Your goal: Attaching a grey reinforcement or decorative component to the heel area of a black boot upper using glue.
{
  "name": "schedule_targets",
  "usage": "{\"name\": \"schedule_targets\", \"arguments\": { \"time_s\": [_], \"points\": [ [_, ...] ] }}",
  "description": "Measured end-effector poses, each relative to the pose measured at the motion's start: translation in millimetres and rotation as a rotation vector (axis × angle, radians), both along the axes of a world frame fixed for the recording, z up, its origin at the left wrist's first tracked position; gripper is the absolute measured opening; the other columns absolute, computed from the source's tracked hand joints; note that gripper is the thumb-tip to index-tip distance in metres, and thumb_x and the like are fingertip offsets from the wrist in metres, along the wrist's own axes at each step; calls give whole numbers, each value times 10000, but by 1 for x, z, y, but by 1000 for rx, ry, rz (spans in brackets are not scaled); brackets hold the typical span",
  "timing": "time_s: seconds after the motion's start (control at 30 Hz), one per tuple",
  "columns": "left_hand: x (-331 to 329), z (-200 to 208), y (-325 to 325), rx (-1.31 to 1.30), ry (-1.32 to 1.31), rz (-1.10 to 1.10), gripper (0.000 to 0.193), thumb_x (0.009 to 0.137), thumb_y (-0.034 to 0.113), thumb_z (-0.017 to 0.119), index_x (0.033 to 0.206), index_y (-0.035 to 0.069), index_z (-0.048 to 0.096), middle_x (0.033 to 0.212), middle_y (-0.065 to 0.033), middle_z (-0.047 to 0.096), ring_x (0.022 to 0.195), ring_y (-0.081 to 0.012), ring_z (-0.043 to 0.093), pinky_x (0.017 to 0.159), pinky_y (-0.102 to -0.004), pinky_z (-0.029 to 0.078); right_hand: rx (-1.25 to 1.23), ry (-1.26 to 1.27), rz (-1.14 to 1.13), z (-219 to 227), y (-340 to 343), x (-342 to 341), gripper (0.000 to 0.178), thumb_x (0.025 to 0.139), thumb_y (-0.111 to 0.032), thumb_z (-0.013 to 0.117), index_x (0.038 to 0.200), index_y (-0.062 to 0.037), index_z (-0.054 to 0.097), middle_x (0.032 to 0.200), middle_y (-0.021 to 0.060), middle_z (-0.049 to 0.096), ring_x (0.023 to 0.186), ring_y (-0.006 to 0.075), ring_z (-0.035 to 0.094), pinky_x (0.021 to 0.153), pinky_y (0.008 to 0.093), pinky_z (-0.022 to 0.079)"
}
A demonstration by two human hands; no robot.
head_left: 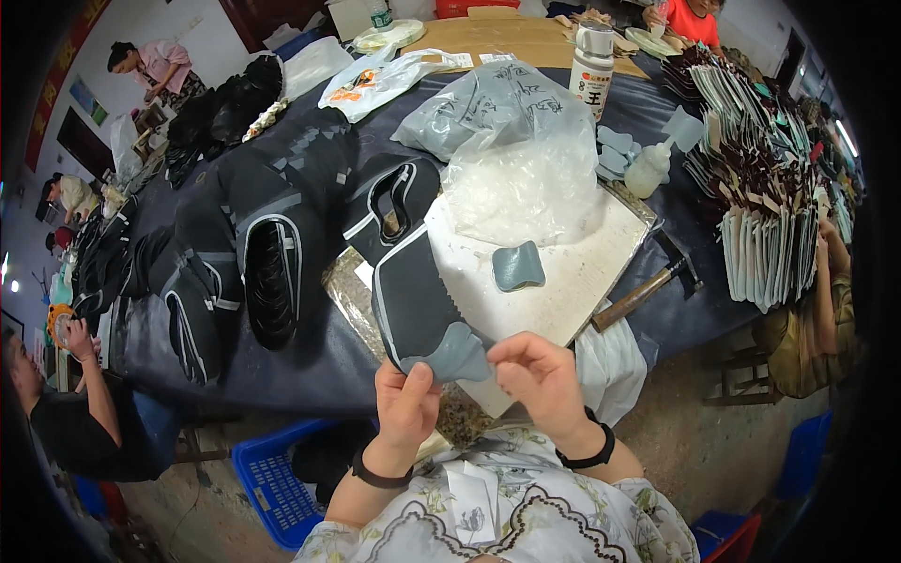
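My left hand [408, 408] grips the near end of a black shoe upper [410, 296] with pale piping, thumb on top. A grey curved patch [449, 355] lies over that end of the upper. At the patch's right corner, the fingers of my right hand [544, 385] are pinched together on its edge. The far part of the upper rests over a white board [587, 305]. A second grey patch [518, 266] lies loose on the board, beyond my hands. Behind it a clear plastic bag [526, 192] with whitish contents sits on the board.
Stacked black uppers [272, 253] cover the table's left side. A hammer [648, 286] lies right of the board, near a small squeeze bottle [648, 171] and a white flask [591, 75]. Bundled pieces [751, 188] fill the right side. Below stands a blue basket [272, 479]. Several people work around.
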State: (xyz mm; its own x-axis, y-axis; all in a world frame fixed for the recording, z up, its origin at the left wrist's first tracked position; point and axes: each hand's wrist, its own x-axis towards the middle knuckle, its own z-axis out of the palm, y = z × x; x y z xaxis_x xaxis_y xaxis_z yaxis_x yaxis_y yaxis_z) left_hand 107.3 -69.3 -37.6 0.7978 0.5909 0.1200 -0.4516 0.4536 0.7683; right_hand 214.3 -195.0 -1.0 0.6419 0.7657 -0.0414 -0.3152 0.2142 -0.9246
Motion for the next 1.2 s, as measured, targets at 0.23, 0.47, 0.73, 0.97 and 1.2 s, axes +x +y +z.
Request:
{"name": "schedule_targets", "arguments": {
  "time_s": [0.23, 0.47, 0.73, 0.97, 1.2],
  "points": [
    [-2, 2, 0, 31, -38, 21, 388, 882, 184, 529, 1213, 4, 439, 1192, -144, 519, 1090, -263, 520, 931, -401, 409, -114, 84, 89, 0, -2, 4, 143, 851, -120, 608, 861, 21, 587, 671, -12, 556, 571, 14, 470, 480, 155, 346],
    [-1, -1, 0, 75, -62, 6, 393, 881, 182, 530, 1228, 25, 432, 1198, -131, 518, 1088, -252, 522, 937, -402, 408, 45, 252, 66, -2, 3, 0, 130, 861, -105, 590, 796, 6, 578, 586, -16, 507, 483, 23, 414, 424, 173, 305],
    [3, 23, -6, -178, -85, -15, 304, 876, 151, 548, 1145, 11, 515, 1141, -126, 563, 1048, -232, 552, 917, -394, 429, 4, -380, -115, -7, 4, 6, 88, 795, -27, 621, 730, -1, 567, 738, 29, 536, 637, 69, 481, 553, 202, 364],
    [-7, 12, -11, -260, -24, -166, 352, 878, 155, 523, 1169, -33, 462, 1061, -117, 592, 962, -198, 585, 832, -354, 471, 319, -308, -92, -15, 6, 6, 221, 672, 26, 636, 594, -31, 438, 683, 71, 482, 627, 160, 435, 633, 284, 387],
    [-1, 33, -4, -103, -62, -213, 246, 889, 119, 540, 1097, -14, 542, 1025, -52, 601, 915, -94, 553, 808, -261, 448, 230, 102, 53, -8, -3, 11, 235, 705, -68, 665, 773, -42, 442, 656, 5, 449, 601, 85, 408, 577, 198, 335]
  ]
}}
